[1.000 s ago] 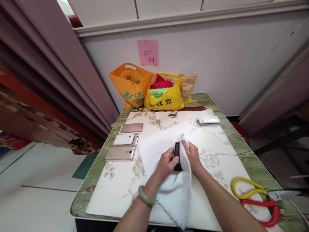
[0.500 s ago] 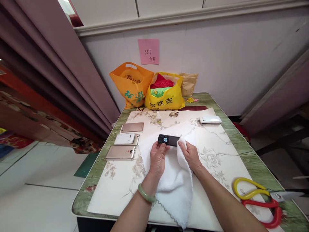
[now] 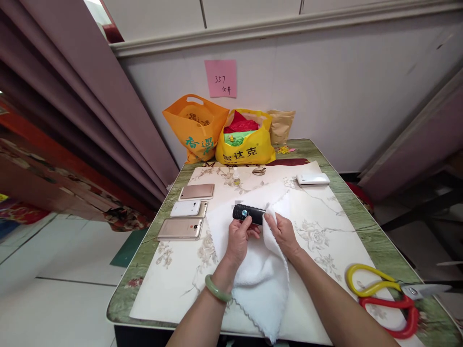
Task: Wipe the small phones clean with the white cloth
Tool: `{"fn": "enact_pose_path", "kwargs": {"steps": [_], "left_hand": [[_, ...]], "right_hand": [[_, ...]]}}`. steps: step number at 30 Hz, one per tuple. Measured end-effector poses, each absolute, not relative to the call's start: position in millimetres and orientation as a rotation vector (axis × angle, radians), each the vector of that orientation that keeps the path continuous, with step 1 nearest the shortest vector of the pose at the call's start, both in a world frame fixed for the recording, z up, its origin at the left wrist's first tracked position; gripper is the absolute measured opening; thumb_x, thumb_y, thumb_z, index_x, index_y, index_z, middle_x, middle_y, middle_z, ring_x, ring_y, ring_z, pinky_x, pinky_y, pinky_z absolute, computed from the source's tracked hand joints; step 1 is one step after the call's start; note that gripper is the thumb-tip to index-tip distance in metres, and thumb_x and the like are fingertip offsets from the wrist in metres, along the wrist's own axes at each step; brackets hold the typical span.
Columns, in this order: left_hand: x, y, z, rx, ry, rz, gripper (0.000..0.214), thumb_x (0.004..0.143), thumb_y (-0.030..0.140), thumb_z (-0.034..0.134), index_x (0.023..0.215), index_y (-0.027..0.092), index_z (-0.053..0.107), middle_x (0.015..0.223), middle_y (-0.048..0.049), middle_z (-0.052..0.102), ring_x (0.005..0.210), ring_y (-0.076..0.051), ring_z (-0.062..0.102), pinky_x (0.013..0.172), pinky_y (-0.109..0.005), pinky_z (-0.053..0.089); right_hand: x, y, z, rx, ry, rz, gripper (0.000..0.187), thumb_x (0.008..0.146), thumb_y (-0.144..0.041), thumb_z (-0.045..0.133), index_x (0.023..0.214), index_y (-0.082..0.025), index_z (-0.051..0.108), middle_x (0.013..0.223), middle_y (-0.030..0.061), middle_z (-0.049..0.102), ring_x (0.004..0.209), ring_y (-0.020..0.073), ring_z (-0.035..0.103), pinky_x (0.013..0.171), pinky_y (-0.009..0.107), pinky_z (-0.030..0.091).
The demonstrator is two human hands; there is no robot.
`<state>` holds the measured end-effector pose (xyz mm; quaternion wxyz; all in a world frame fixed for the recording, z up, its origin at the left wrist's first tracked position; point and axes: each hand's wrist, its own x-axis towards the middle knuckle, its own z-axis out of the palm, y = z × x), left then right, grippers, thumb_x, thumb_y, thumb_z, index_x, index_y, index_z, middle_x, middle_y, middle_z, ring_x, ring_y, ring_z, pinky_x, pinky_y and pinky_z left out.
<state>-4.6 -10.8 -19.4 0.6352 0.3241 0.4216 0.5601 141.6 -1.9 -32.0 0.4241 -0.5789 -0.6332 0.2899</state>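
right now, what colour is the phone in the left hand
The phone is mostly black, and it shows best in the head view.

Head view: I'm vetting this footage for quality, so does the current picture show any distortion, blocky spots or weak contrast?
In the head view, the edges look wide-angle stretched, likely including the scissors at lower right; in the head view, a blocky patch sits just above the black phone; in the head view, the white cloth has little contrast against the pale sheet.

Green table: floral sheet spread flat; orange bag, yellow bag behind.
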Motion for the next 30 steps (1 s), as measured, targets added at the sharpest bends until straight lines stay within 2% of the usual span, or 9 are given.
{"fn": "enact_pose_path", "kwargs": {"steps": [7, 12, 15, 18, 21, 26, 30], "left_hand": [[-6, -21, -21, 1.051, 1.102, 1.070, 0.033, 0.077, 0.046, 0.067, 0.069, 0.016, 0.056, 0.045, 0.0010, 0.056, 0.034, -0.009, 0.046, 0.038, -0.021, 0.034], [-2, -22, -20, 1.003, 1.146, 1.191, 0.034, 0.079, 0.050, 0.064, 0.084, 0.018, 0.056, 0.047, 0.0055, 0.051, 0.035, -0.009, 0.042, 0.037, -0.021, 0.033], [1, -20, -19, 0.941, 1.192, 1.284, 0.034, 0.081, 0.051, 0.062, 0.079, 0.019, 0.051, 0.053, 0.0068, 0.047, 0.040, -0.008, 0.042, 0.040, -0.020, 0.035], [2, -18, -19, 0.954, 1.262, 1.392, 0.033, 0.085, 0.051, 0.057, 0.079, 0.019, 0.052, 0.065, 0.0040, 0.051, 0.058, -0.009, 0.049, 0.056, -0.021, 0.043], [1, -18, -19, 1.052, 1.321, 1.381, 0.034, 0.087, 0.052, 0.052, 0.084, 0.018, 0.056, 0.075, 0.0007, 0.056, 0.070, -0.012, 0.051, 0.067, -0.024, 0.045], [0, -20, -19, 1.339, 1.286, 1.190, 0.029, 0.091, 0.045, 0.047, 0.084, 0.018, 0.056, 0.076, 0.0007, 0.055, 0.071, -0.013, 0.048, 0.068, -0.025, 0.041], [-2, -20, -18, 1.460, 1.218, 1.040, 0.028, 0.092, 0.043, 0.045, 0.079, 0.019, 0.052, 0.068, 0.0031, 0.047, 0.063, -0.012, 0.041, 0.060, -0.023, 0.034]], "right_hand": [[144, -1, -28, -1.365, -1.643, 0.840, 0.048, 0.094, -0.058, 0.033, 0.066, -0.021, 0.045, 0.059, -0.0019, 0.047, 0.057, 0.0133, 0.044, 0.056, 0.024, 0.035], [144, -1, -20, -1.345, -1.845, 0.781, 0.048, 0.095, -0.055, 0.032, 0.066, -0.021, 0.046, 0.061, -0.0006, 0.051, 0.058, 0.0138, 0.047, 0.058, 0.025, 0.035], [143, -1, -19, -1.354, -1.910, 0.728, 0.046, 0.096, -0.052, 0.032, 0.067, -0.021, 0.048, 0.063, 0.0001, 0.053, 0.059, 0.0139, 0.047, 0.060, 0.025, 0.034], [141, -3, -20, -1.337, -2.004, 0.657, 0.044, 0.097, -0.050, 0.033, 0.068, -0.020, 0.049, 0.064, 0.0003, 0.053, 0.059, 0.0140, 0.045, 0.059, 0.025, 0.031], [141, -4, -22, -1.332, -2.004, 0.645, 0.044, 0.096, -0.050, 0.032, 0.067, -0.020, 0.048, 0.062, -0.0002, 0.051, 0.058, 0.0137, 0.043, 0.058, 0.026, 0.030], [142, -2, -29, -1.385, -1.700, 0.765, 0.047, 0.095, -0.055, 0.033, 0.064, -0.021, 0.042, 0.058, -0.0021, 0.043, 0.055, 0.0130, 0.039, 0.056, 0.025, 0.032], [144, 1, -31, -1.358, -1.460, 0.899, 0.047, 0.092, -0.059, 0.038, 0.066, -0.021, 0.044, 0.059, -0.0030, 0.043, 0.057, 0.0129, 0.040, 0.056, 0.025, 0.034]]}}
